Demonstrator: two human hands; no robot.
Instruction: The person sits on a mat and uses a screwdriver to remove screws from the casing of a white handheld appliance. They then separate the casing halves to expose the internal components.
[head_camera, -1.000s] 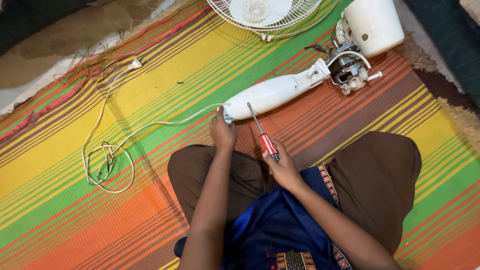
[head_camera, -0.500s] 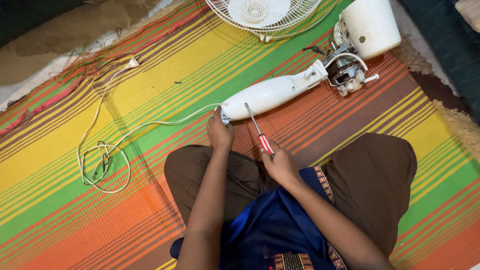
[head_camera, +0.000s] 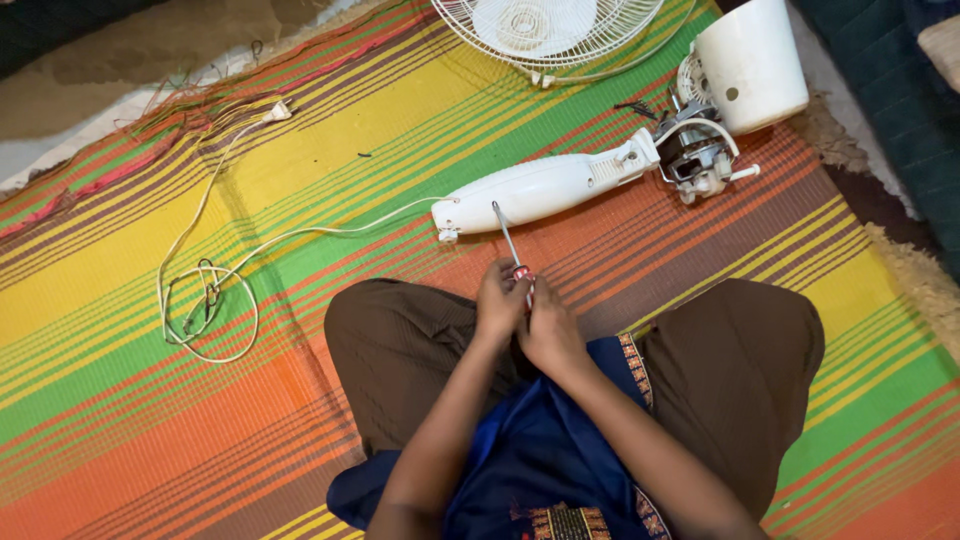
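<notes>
i see both hands closed on the screwdriver (head_camera: 512, 258): left hand (head_camera: 499, 303), right hand (head_camera: 548, 330), held above the lap, tip near the white fan neck (head_camera: 540, 188). it all sits on a striped mat (head_camera: 150, 400), with cord (head_camera: 215, 300), grille (head_camera: 560, 30), motor (head_camera: 695, 155) and bare floor (head_camera: 150, 50) beyond.

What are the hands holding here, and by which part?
Both the left hand and right hand grip a screwdriver by its red handle; its metal shaft points toward the white fan body.
</notes>
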